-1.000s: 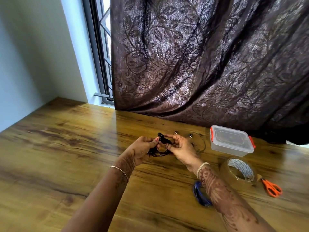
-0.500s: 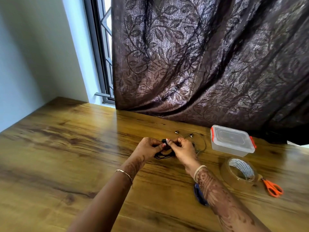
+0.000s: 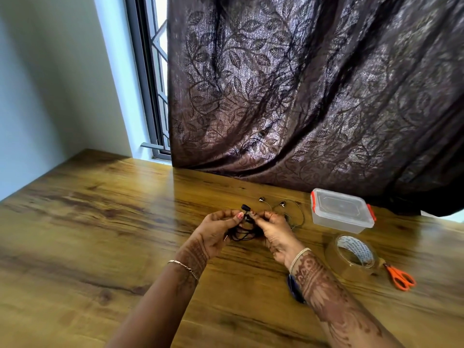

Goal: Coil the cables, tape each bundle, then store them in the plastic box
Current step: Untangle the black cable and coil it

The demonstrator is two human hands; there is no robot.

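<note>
A black earphone cable [image 3: 243, 232] hangs in small loops between my two hands above the wooden table [image 3: 100, 222]. My left hand [image 3: 216, 232] grips the coil from the left, thumb on top. My right hand [image 3: 273, 228] pinches the cable's end near a black earbud [image 3: 245, 207]. Behind my right hand a second thin cable [image 3: 292, 212] with metal earbuds lies loose on the table. The clear plastic box [image 3: 341, 210], lid on with red clips, stands to the right. A roll of clear tape [image 3: 352, 256] sits in front of it.
Orange-handled scissors [image 3: 400, 277] lie right of the tape roll. A blue object [image 3: 293, 288] shows partly under my right forearm. A dark leaf-patterned curtain [image 3: 301, 96] hangs along the table's far edge, touching it. A wall closes the left side.
Both hands have stayed in place and kept working the black cable. The earbud now sticks up between my fingertips and the loops hang lower between the hands.
</note>
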